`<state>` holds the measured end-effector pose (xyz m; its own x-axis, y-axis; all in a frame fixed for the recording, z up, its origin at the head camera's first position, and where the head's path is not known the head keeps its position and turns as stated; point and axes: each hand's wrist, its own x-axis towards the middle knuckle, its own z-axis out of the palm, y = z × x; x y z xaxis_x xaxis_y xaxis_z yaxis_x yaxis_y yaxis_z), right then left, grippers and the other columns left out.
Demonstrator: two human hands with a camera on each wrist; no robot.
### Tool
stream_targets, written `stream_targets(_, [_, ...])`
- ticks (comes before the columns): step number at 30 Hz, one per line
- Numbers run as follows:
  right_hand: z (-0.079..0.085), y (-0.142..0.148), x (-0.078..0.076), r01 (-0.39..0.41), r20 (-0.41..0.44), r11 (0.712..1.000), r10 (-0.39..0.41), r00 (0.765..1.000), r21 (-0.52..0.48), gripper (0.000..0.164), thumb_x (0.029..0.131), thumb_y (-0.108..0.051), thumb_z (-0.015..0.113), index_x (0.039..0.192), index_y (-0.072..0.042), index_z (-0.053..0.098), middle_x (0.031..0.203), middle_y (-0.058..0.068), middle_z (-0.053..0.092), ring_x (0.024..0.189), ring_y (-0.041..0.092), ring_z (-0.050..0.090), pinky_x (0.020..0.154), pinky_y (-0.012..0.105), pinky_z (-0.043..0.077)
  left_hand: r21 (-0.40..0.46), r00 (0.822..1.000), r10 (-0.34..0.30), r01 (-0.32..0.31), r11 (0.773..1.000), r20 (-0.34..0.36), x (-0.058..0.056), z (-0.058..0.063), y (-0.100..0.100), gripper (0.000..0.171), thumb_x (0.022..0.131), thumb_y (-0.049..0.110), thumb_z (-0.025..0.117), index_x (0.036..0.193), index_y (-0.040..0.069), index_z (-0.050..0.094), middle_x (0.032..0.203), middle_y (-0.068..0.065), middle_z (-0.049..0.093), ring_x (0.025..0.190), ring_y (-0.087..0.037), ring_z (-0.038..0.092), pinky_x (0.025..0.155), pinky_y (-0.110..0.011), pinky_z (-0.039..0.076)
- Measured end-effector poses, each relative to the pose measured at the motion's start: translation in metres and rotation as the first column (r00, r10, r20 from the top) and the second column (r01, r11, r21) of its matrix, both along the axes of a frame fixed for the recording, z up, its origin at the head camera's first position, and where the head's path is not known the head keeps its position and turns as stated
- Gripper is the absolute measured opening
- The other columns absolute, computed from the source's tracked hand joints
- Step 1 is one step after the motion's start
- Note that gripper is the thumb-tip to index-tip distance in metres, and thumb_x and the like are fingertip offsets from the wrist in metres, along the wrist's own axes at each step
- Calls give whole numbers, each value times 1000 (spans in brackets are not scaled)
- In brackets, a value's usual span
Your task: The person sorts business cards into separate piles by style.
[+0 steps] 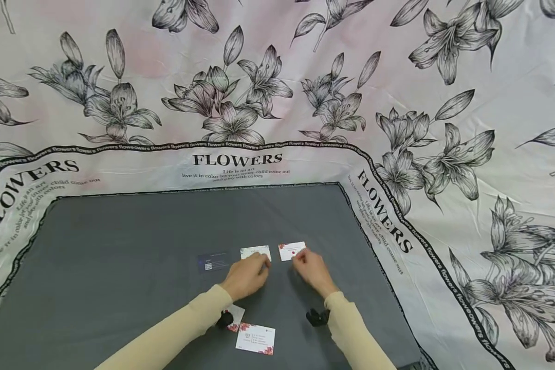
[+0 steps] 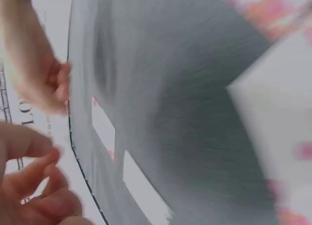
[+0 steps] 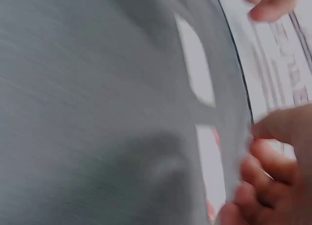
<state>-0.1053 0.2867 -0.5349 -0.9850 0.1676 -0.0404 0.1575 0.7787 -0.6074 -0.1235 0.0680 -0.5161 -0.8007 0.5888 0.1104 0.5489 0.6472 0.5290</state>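
Observation:
My left hand point(image 1: 246, 276) hovers just before a white business card point(image 1: 254, 251) and partly covers its lower edge. In the left wrist view, the fingers of the left hand point(image 2: 36, 181) are loosely curled with no object visible between them. Beside a white card with red corner marks point(image 1: 290, 250) is my right hand point(image 1: 315, 271), its fingers bent near that card's lower right corner. The right wrist view shows the right hand point(image 3: 270, 174) above the cloth, blurred, and apparently holding nothing. A dark card with a QR code point(image 1: 214, 262) lies left of the white pair.
Closer to me lie a white card with red floral corners point(image 1: 255, 339) and another floral card point(image 1: 237, 314), partly hidden by the left wrist camera. The grey cloth point(image 1: 120, 267) has a white border lettered "FLOWERS" point(image 1: 238, 159) and printed lilies beyond.

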Motion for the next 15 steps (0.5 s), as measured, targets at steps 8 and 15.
stream_targets(8, [-20,-38,108,-396,104,897,382,918,197,58,79,-56,69,118,-14,63,103,-5,53,90,10,44,74,29,41,-221,971,-240,235,946,6,71,-19,-41,43,84,42,69,117,13,66,88,5,54,65,-2,47,50,-18,38])
stream_targets(15, [-28,-71,133,-387,111,859,372,922,336,66,75,-60,70,123,-16,57,121,-1,48,100,14,42,80,32,39,-330,976,-214,185,926,-52,87,-40,-53,56,75,46,76,121,15,63,92,4,50,74,-8,53,51,-22,41])
